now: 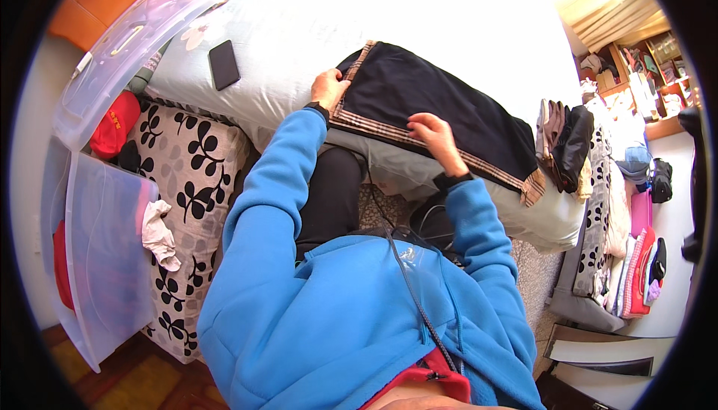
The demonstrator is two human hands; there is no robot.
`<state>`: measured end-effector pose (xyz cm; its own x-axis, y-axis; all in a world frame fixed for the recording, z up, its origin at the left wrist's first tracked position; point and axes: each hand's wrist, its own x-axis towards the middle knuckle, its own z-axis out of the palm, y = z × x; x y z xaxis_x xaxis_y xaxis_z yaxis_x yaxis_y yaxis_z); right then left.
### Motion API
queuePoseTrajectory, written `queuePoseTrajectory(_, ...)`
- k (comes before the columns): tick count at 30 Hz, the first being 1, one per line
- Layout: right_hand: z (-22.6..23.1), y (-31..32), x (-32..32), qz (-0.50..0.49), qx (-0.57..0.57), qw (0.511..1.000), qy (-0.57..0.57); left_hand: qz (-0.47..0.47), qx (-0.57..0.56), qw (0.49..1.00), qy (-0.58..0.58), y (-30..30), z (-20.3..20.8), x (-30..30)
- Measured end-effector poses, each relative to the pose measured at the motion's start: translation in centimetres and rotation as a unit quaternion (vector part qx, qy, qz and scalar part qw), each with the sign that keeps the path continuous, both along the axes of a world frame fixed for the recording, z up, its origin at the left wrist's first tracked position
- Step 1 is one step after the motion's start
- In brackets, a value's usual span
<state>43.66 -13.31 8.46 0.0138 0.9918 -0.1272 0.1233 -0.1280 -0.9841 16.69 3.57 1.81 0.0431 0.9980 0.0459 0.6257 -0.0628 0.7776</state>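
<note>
A dark navy garment with tan plaid trim point(441, 100) lies folded lengthwise on the bed, its trim running along the near and left edges. At its left end, my left hand point(327, 90) has its fingers closed on the plaid edge; the fingertips are partly hidden. My right hand point(437, 139) is over the near trim around the middle, fingers loosely bent and apart, holding nothing. Whether it touches the cloth I cannot tell.
The pale bed sheet point(299, 6) carries a black phone point(224, 65) at left. A clear plastic bin point(105, 253) with a raised lid point(127, 44), a red cap point(116, 124) and a white cloth point(158, 236) are left. Folded dark clothes point(572, 145) sit at the right.
</note>
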Motion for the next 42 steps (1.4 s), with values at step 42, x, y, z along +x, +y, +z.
queuePoseTrajectory(42, -4.5, 12.0, -12.7, 0.106, 0.191, 0.850, -0.480, -0.086, -0.219, 0.886, -0.400, 0.6, -3.3, -1.6)
